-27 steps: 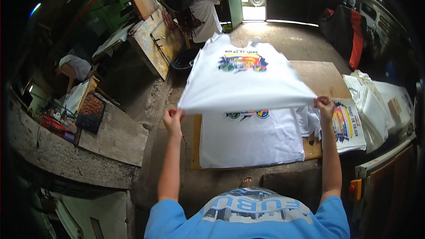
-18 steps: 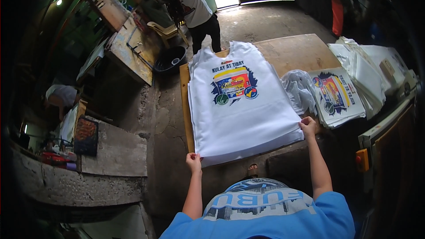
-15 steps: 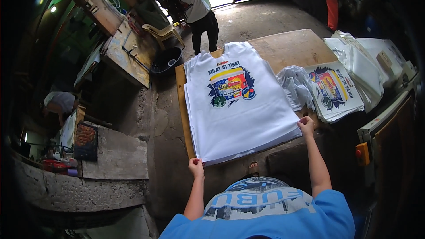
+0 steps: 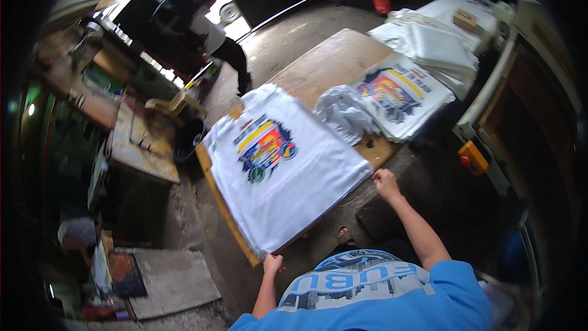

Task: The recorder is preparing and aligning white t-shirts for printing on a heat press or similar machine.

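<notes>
A white shirt panel (image 4: 294, 190) with a colourful bucket print lies flat on top of a stack of similar panels on the wooden table (image 4: 343, 49). Its neck and shoulder end points away from me. At the near left corner of its hem, my left hand (image 4: 273, 263) is closed in a pinch on the cloth. My right hand (image 4: 386, 184) pinches the hem at the near right corner. Just right of the panel sits a crumpled heap of white cloth (image 4: 344, 113). Beyond that lies a stack of printed white sheets (image 4: 401, 95), blurred by motion.
Folded white cloths (image 4: 422, 40) are piled at the far right, near a small brown block (image 4: 465, 19). An orange box with a red button (image 4: 473, 159) is fixed to the machine frame on the right. Past the table walks a person carrying a dark load (image 4: 211, 30); a black basin (image 4: 191, 138) stands left.
My view has turned, so the table appears rotated and shifted left. Both hands stay at the hem corners. The person beyond the table now leans forward with the dark load.
</notes>
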The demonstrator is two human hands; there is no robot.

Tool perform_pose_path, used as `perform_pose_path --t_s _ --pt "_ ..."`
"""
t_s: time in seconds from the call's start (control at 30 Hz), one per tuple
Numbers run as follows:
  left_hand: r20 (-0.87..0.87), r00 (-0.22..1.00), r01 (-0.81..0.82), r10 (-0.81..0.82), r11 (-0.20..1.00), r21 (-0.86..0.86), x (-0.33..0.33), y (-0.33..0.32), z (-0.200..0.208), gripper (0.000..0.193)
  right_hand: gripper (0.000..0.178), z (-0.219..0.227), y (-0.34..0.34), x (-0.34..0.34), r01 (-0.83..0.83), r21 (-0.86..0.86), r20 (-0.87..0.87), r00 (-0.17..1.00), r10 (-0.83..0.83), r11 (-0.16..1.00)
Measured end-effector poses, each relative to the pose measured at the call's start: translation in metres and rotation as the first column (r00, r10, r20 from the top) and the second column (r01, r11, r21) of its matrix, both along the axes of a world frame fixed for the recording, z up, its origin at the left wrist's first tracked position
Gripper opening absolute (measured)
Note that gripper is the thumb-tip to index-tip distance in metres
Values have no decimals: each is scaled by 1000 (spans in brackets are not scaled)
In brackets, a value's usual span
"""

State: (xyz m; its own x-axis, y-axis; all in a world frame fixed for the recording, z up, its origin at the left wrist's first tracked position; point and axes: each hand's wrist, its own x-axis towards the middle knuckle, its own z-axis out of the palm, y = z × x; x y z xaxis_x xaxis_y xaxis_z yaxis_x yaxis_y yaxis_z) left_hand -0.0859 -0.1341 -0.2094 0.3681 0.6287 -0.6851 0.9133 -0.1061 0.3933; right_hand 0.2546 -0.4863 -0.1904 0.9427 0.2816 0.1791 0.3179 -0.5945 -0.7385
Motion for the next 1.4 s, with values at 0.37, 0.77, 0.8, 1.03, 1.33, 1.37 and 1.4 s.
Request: perform_pose_path --t_s 0.37,0.77,0.8,1.03,1.33,1.37,1.4 --pt "296 162 981 -941 185 53 219 -259 41 21 20 -34 -230 -204 -67 -320 -687 703 -182 945" --pt "383 -651 728 -655 -682 70 279 -508 73 21 11 -47 -415 -484 800 -398 -268 -570 -777 -449" --pt "485 -497 775 -720 -620 -126 275 -522 86 21 12 -43 -404 -498 777 -451 -285 -592 -754 -440" --pt "998 -50 331 -46 -943 -27 204 -629 359 25 27 -23 -215 -505 717 -683 -662 -687 -299 -137" --pt "851 522 -550 -52 -783 290 151 -671 455 32 20 -71 -222 -485 836 -549 -678 -447 -583 -2" --pt "828 555 -565 -79 -767 305 145 -676 454 30 18 -92 -241 -499 823 -568 -582 -389 -714 15" --pt "813 574 -566 -96 -764 309 141 -681 450 28 17 -90 -263 -499 878 -470 -546 -373 -750 -94"
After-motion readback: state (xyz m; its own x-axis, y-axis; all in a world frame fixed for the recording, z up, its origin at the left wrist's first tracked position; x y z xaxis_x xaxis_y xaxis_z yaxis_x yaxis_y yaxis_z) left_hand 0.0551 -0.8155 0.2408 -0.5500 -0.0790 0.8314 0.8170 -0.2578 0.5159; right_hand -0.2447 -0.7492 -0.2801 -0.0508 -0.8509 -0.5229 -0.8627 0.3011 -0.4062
